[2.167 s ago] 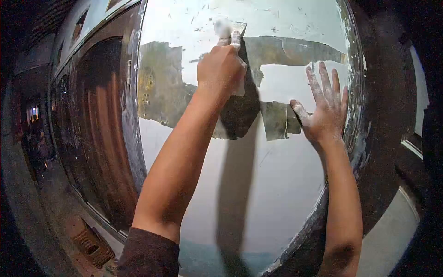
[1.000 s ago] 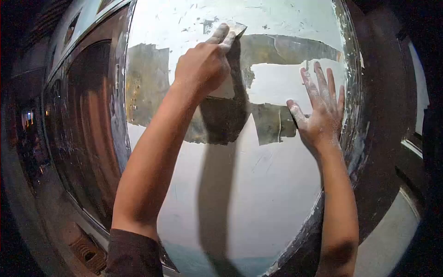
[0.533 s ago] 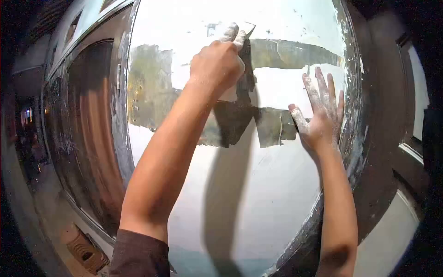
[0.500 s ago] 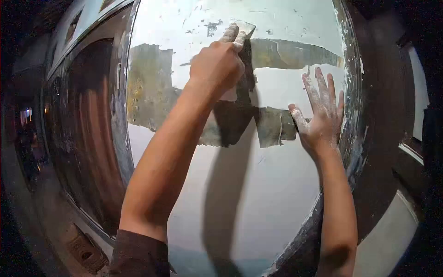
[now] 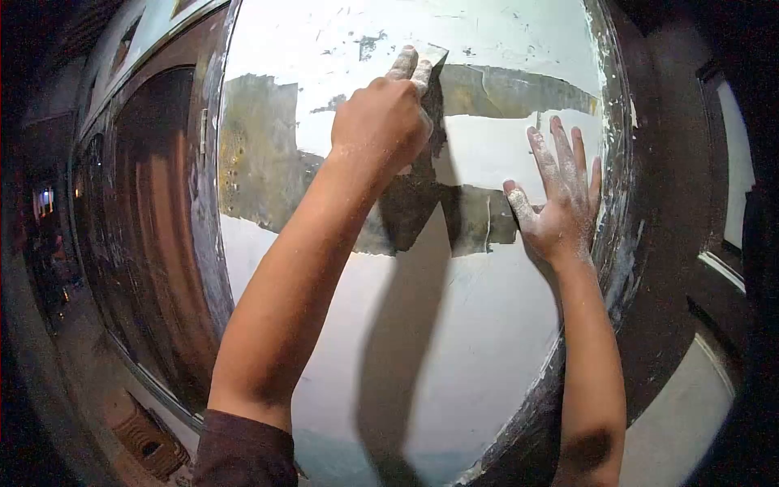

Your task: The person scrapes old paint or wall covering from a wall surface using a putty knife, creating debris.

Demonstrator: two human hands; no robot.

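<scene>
My left hand is closed around a thin flat scraper, only the pale corner of its blade showing past my fingertips. Two dusty fingers press the blade against the white wall panel; the rest of the tool is hidden by my hand. Bare grey-brown patches with ragged edges run across the panel around my hand. Lower and to the right, my right hand lies flat on the panel, fingers spread and coated with white dust, holding nothing.
A dark, paint-flecked frame borders the panel on the right. To the left stands a brown wooden door. On the floor at lower left lies a brown, slotted object. My arm casts a long shadow down the panel.
My left hand has slid slightly down the panel with the scraper. My right hand stays in place on the wall, and the view has shifted a little.
</scene>
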